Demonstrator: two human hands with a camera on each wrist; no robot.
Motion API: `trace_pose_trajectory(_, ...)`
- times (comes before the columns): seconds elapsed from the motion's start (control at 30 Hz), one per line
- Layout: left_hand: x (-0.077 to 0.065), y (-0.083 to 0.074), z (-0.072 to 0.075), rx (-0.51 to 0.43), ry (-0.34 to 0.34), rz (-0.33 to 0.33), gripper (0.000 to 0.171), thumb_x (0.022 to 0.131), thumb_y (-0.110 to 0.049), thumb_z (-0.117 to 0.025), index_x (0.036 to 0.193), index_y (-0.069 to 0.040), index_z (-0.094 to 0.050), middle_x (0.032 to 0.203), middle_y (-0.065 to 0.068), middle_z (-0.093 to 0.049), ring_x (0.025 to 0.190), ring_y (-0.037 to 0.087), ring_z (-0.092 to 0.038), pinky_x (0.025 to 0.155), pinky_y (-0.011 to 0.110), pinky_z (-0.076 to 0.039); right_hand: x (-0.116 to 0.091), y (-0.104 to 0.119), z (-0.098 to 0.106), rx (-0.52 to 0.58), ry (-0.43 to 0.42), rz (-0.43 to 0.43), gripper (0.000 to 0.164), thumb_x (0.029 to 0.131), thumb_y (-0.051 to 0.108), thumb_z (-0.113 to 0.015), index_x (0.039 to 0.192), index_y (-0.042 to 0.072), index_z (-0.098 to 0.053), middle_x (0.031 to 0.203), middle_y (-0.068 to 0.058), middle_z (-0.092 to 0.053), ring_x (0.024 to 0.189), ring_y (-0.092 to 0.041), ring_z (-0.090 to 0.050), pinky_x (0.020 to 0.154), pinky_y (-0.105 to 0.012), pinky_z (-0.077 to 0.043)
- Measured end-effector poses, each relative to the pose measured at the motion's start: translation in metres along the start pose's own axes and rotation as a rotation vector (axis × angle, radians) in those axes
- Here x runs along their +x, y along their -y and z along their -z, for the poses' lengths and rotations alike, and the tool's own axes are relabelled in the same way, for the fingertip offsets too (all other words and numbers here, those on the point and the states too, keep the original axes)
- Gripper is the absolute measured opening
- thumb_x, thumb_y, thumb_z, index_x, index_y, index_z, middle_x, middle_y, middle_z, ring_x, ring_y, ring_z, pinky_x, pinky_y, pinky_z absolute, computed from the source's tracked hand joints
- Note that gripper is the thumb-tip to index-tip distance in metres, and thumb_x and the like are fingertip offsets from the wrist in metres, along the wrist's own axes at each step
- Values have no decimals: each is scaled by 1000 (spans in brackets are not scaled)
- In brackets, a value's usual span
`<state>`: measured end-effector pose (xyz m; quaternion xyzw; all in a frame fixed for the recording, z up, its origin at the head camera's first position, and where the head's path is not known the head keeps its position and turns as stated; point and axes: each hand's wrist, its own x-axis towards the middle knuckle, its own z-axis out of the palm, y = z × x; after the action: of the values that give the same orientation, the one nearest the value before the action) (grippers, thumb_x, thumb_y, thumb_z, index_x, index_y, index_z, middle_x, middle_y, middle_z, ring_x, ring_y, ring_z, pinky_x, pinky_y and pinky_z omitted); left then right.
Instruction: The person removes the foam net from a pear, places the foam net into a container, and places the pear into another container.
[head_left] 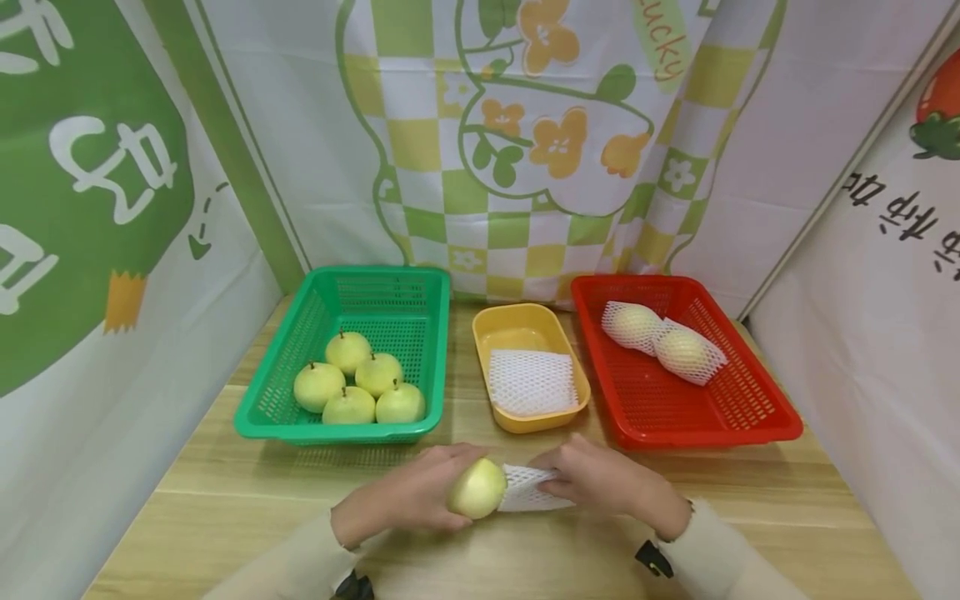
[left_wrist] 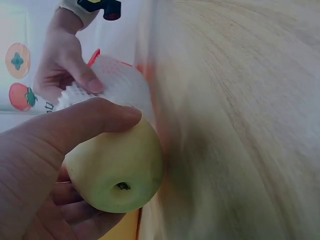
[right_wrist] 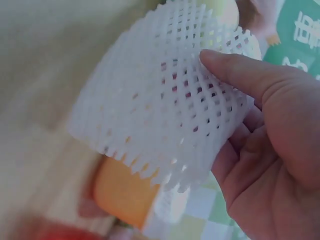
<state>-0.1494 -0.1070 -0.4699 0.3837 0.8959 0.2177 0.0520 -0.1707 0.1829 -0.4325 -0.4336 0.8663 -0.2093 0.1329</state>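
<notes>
My left hand (head_left: 433, 490) grips a pale yellow-green pear (head_left: 477, 489) low over the table's front, thumb on one side and fingers curled round the other. In the left wrist view the dimpled end of the pear (left_wrist: 120, 167) faces the camera. Opposite it, my right hand (head_left: 600, 479) pinches a white foam net sleeve (head_left: 525, 489) between thumb and fingers. The right wrist view shows the net (right_wrist: 155, 95) spread wide, one end at the pear (right_wrist: 224, 14) and the other end loose. The pear's far end is hidden by the net.
A green basket (head_left: 251, 408) at the left holds several bare pears (head_left: 348, 407). In the middle stands a yellow tray (head_left: 517, 317) with flat foam nets (head_left: 531, 382). The red basket (head_left: 712, 437) at the right contains two net-wrapped pears (head_left: 686, 352). A patterned curtain hangs behind.
</notes>
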Motion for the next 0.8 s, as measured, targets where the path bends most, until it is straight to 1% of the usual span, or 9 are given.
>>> trace_pose_trajectory(0.17,-7,3,2,-11,8,28,87,77,-28,-91,149,3,-53,146,18,-64,131,35,-65,109,48,-57,-5,4,36,-33,-8,21,7,95,8,-78,97,15,-76,78,12,-63,71,3,-50,66,-14,-51)
trace_pose_trajectory(0.23,-9,4,2,-10,17,35,88,78,-29,-91,150,3,-53,147,19,-63,132,36,-64,110,49,-56,-7,6,54,-40,-8,13,9,95,8,-78,100,15,-78,80,12,-64,70,3,-50,66,-15,-52)
trace_pose_trajectory(0.3,-9,4,2,-7,24,39,88,78,-29,-91,150,3,-53,148,20,-63,133,36,-64,110,49,-56,-6,9,72,-49,-12,-4,12,95,9,-78,105,15,-80,83,11,-68,69,3,-51,65,-16,-54)
trace_pose_trajectory(0.4,-10,4,1,-1,24,36,87,78,-28,-92,149,3,-53,147,20,-63,131,36,-65,108,48,-57,-1,13,100,-95,-47,-37,17,95,10,-78,112,12,-81,88,8,-74,66,3,-53,64,-17,-55)
trace_pose_trajectory(0.57,-10,4,1,4,14,23,85,78,-28,-92,147,3,-54,142,18,-66,126,34,-67,104,45,-60,25,10,139,-175,-151,-51,11,96,9,-77,107,8,-80,89,2,-77,69,-4,-59,66,-23,-56)
trace_pose_trajectory(0.63,-10,5,0,2,8,19,84,78,-29,-91,146,3,-54,140,17,-67,124,34,-68,103,44,-61,39,3,149,-210,-202,-34,8,96,8,-76,104,8,-79,78,1,-72,64,-7,-55,62,-25,-52)
trace_pose_trajectory(0.7,-10,5,0,-1,4,23,84,78,-29,-91,146,3,-55,140,17,-67,124,34,-68,103,44,-61,55,-6,153,-248,-267,-17,8,97,8,-76,104,7,-79,74,2,-67,63,-10,-54,63,-26,-51)
trace_pose_trajectory(0.77,-11,5,0,-7,2,23,85,78,-29,-91,147,4,-55,141,18,-66,125,34,-68,103,44,-61,72,-19,152,-278,-320,3,3,98,8,-74,96,6,-75,68,1,-57,62,-13,-48,62,-28,-47)
trace_pose_trajectory(0.8,-12,5,-1,-9,1,23,85,78,-30,-91,147,4,-54,141,18,-66,125,35,-68,103,45,-61,80,-26,150,-283,-338,10,5,98,7,-74,93,6,-73,67,1,-53,62,-15,-47,62,-29,-46)
